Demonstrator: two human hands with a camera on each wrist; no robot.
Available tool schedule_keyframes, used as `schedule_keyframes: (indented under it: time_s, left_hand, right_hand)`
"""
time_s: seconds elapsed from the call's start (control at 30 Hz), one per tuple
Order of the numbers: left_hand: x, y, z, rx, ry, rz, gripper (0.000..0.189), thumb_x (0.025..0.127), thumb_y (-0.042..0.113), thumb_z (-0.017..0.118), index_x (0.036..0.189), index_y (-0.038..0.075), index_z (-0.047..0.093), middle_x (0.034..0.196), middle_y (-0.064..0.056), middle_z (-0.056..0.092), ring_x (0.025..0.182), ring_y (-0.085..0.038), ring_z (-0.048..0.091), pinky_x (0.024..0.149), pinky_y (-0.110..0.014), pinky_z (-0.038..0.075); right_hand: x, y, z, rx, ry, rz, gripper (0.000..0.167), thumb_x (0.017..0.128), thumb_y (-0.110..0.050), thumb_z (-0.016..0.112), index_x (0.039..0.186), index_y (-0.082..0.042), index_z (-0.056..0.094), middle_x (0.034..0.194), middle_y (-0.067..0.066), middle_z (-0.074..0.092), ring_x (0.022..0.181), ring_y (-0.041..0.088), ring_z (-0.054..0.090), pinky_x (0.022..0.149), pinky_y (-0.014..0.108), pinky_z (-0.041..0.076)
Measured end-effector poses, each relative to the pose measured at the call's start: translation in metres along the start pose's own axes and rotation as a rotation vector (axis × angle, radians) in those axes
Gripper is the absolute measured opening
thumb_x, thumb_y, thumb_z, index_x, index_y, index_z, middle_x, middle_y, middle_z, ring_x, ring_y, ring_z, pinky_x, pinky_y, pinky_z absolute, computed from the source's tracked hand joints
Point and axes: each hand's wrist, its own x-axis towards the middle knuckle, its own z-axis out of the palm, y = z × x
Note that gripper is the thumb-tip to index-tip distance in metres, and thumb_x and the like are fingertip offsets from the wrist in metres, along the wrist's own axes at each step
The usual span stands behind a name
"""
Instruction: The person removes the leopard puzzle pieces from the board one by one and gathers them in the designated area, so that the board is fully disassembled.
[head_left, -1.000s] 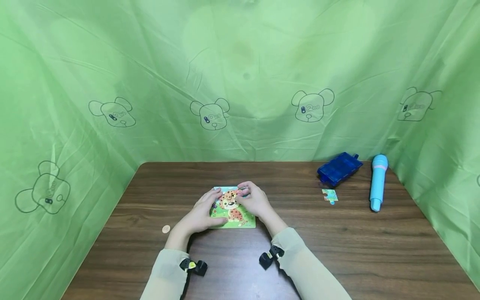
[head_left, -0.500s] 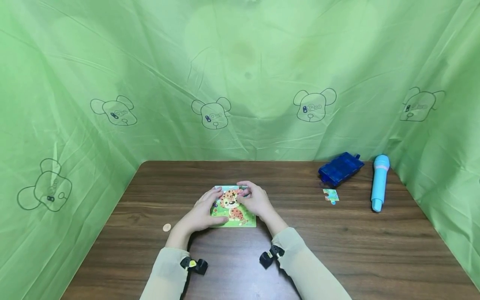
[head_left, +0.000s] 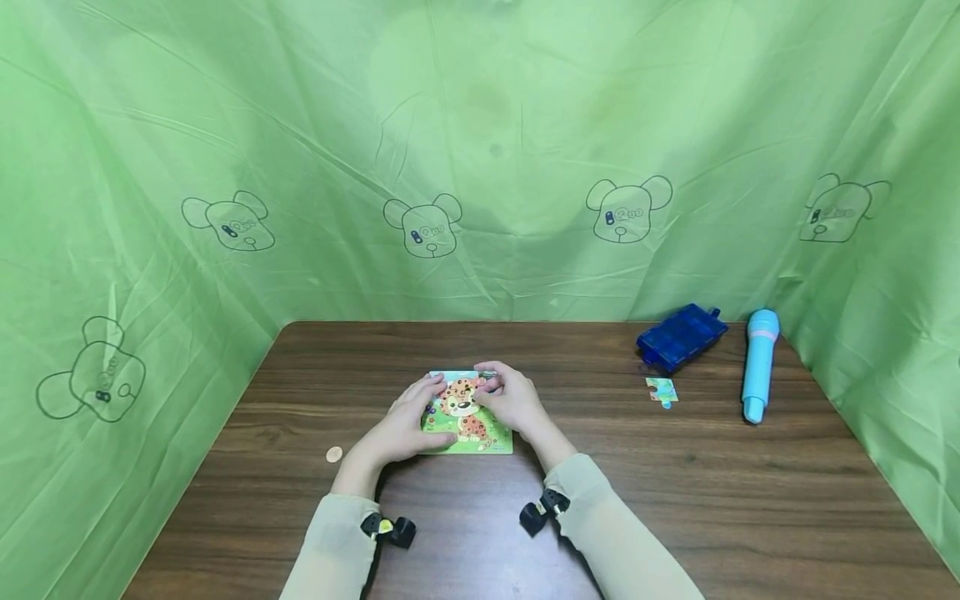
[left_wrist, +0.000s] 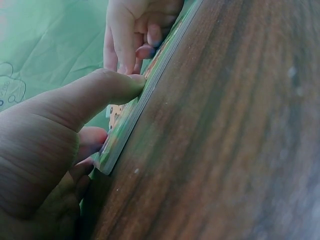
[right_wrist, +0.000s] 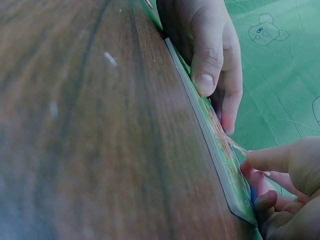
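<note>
A small jigsaw puzzle (head_left: 480, 435) with a spotted leopard cub on a green ground lies on the table. My left hand (head_left: 408, 425) rests over its left side, fingers towards the far edge. In the left wrist view the left thumb (left_wrist: 112, 89) presses on the board near its front edge. At the upper right of the picture, my right hand (head_left: 513, 404) pinches a puzzle piece (right_wrist: 236, 145). From the right wrist view that piece stands tilted up from the board, its inner end near the surface. The right fingers hide much of it.
Right of the hands lies a loose puzzle piece (head_left: 663, 392), with a blue translucent case (head_left: 681, 337) behind it. A light blue toy microphone (head_left: 759, 367) lies at the far right. A small round disc (head_left: 333, 454) is left of the left forearm. Green cloth (head_left: 517, 250) surrounds the table.
Both hands keep their places on the puzzle, the right still pinching the puzzle piece. The head view has shifted very slightly.
</note>
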Motion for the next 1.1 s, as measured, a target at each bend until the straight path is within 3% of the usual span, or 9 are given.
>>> schedule_keyframes:
  time_s: [0.33,0.73,0.97,1.1]
  left_hand:
    - [0.004,0.002,0.0,0.009,0.004,-0.001,0.099,0.088,0.047,0.089,0.167,0.008,0.044,0.178,-0.006,0.032,0.168,-0.032,0.015,0.132,-0.064,0.018]
    - [0.004,0.001,-0.002,0.009,0.01,-0.003,0.1,0.087,0.048,0.089,0.167,0.008,0.044,0.179,-0.005,0.032,0.169,-0.031,0.015,0.132,-0.063,0.018]
    - [0.003,0.002,-0.001,-0.002,0.006,-0.002,0.1,0.087,0.046,0.09,0.166,0.007,0.044,0.179,-0.006,0.032,0.169,-0.031,0.015,0.133,-0.062,0.018]
    - [0.0,0.001,0.001,-0.007,0.007,-0.011,0.1,0.087,0.047,0.09,0.167,0.007,0.044,0.179,-0.006,0.031,0.169,-0.031,0.015,0.132,-0.063,0.018]
  right_hand:
    - [0.0,0.0,-0.004,0.0,0.028,-0.041,0.055,0.094,-0.007,0.081,0.146,-0.018,0.07,0.095,0.0,0.077,0.083,0.013,0.069,0.076,0.033,0.059]
    - [0.004,0.002,-0.007,0.01,0.008,-0.001,0.045,0.094,-0.011,0.084,0.138,-0.01,0.074,0.095,0.0,0.079,0.082,0.013,0.071,0.07,0.03,0.058]
    - [0.001,-0.001,-0.021,0.095,-0.057,0.046,0.046,0.097,-0.014,0.082,0.14,-0.003,0.072,0.103,0.006,0.081,0.091,0.018,0.076,0.08,0.034,0.062]
    - [0.0,0.002,-0.038,0.186,-0.131,0.068,0.049,0.097,-0.012,0.082,0.143,0.0,0.069,0.104,0.007,0.08,0.087,0.02,0.075,0.074,0.034,0.06]
